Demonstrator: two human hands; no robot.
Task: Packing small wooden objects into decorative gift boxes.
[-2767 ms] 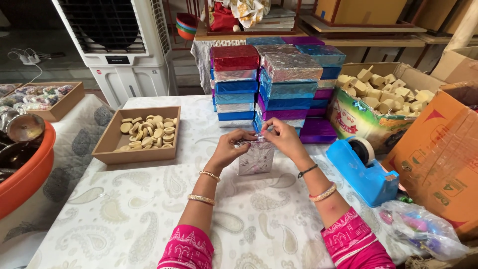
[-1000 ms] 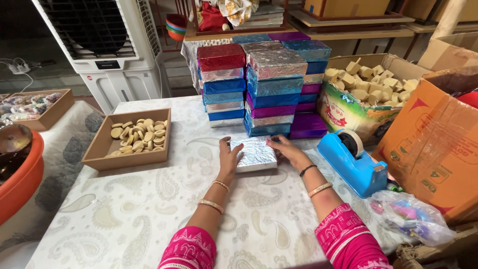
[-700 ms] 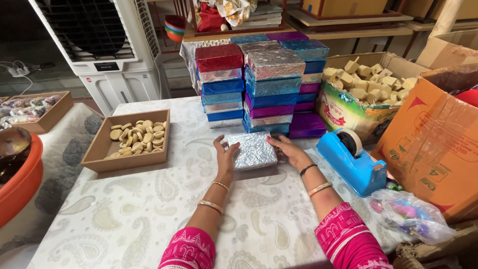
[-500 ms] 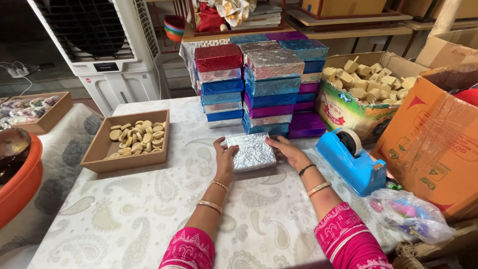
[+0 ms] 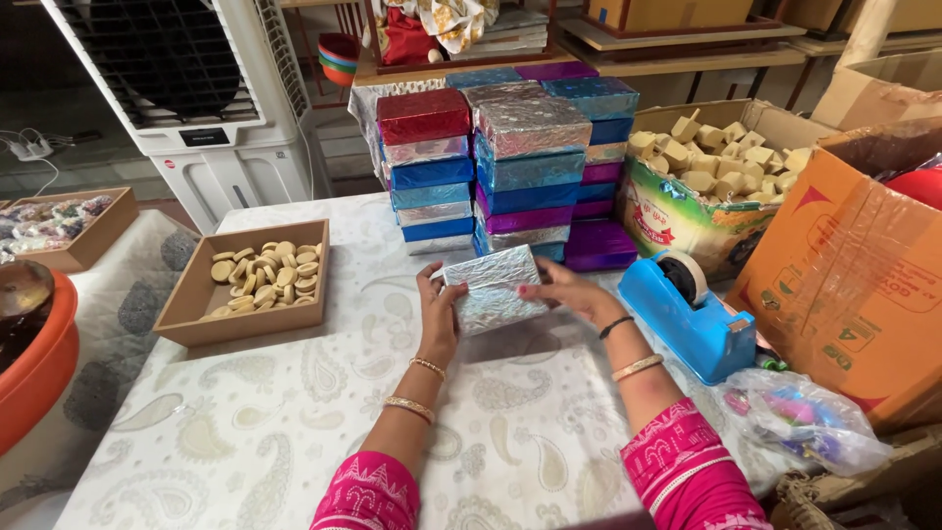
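Observation:
A flat box wrapped in silver foil [image 5: 494, 291] is held tilted just above the white patterned tablecloth [image 5: 245, 432], at the middle of the table. My left hand [image 5: 438, 309] grips its left edge, fingers curled over the side. My right hand [image 5: 569, 291] holds its right edge, thumb on top. Right behind the box rise stacks of wrapped boxes [image 5: 500, 167] in red, blue, silver and purple foil.
A blue tape dispenser [image 5: 687, 314] sits to the right of my hands. A brown tray of round pale pieces [image 5: 257, 290] lies to the left. Cardboard boxes [image 5: 854, 285], a carton of pale blocks [image 5: 716, 167], a plastic bag [image 5: 800, 417], an orange tub [image 5: 34, 388] and an air cooler [image 5: 196, 98] surround the table.
The silver box was upright between my hands, then laid flat on the cloth. Now both hands have lifted and tilted it slightly, closer to me.

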